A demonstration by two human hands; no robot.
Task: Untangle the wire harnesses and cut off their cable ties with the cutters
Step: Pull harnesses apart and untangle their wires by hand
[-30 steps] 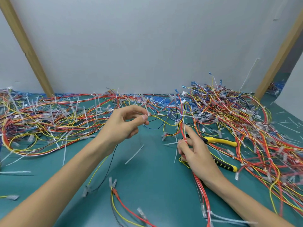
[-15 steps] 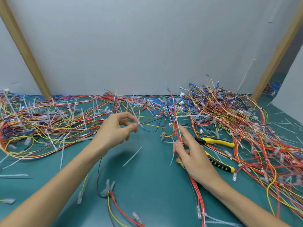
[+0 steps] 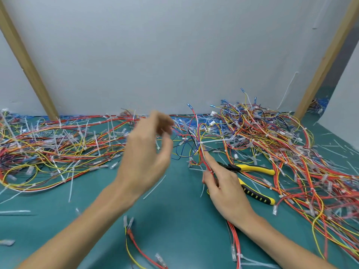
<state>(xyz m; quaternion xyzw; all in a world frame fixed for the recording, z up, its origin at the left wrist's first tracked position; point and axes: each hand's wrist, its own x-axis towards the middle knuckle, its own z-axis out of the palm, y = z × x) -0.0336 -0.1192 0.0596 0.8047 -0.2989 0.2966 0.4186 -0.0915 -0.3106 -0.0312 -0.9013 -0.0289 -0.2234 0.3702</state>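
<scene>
My right hand (image 3: 223,189) pinches a red-and-yellow wire harness (image 3: 202,152) between thumb and fingers, the index finger lying straight along it. A white cable tie (image 3: 211,141) wraps this harness just above the fingertip. The harness's red tail (image 3: 234,235) runs back under my wrist. My left hand (image 3: 145,158) hovers blurred above the table to the left of the harness, fingers loosely curled and apart, with nothing visibly held. The yellow-and-black cutters (image 3: 254,168) lie on the green table just right of my right hand, jaws partly hidden behind it.
A big tangle of wires (image 3: 291,152) covers the right side, and another pile (image 3: 58,148) the left. Cut cable ties (image 3: 154,187) are scattered on the green table (image 3: 174,220). A loose harness end (image 3: 132,235) lies near the front. Wooden posts flank a white wall.
My left hand has let go of the thin wire it pinched, risen and opened. My right hand keeps its pinch on the harness.
</scene>
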